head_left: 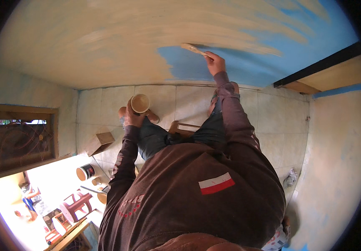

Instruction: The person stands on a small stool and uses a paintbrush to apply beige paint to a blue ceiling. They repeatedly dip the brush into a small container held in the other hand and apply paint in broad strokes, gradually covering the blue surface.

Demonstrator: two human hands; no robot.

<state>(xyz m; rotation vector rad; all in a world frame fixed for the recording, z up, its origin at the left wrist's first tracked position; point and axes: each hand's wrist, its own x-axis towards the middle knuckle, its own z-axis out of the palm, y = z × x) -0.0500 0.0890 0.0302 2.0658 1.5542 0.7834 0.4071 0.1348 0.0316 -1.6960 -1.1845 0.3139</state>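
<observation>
Right grip (pixel 216 64) clasps a slim brush (pixel 193 49), streaky beige-blue wall (pixel 105 46) beyond it; left grip (pixel 134 119) wraps a round tub (pixel 140 97).

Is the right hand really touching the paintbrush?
Touching: the head view shows the right hand gripping the paintbrush by its handle, with no gap between them.

Right fingers (pixel 209 56) grip brush (pixel 192 48); left fingers (pixel 129 107), cup (pixel 140 110).

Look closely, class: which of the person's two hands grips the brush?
The right hand: it grips the brush in front of the wall's blue patch, whereas the left hand holds the cup.
</observation>
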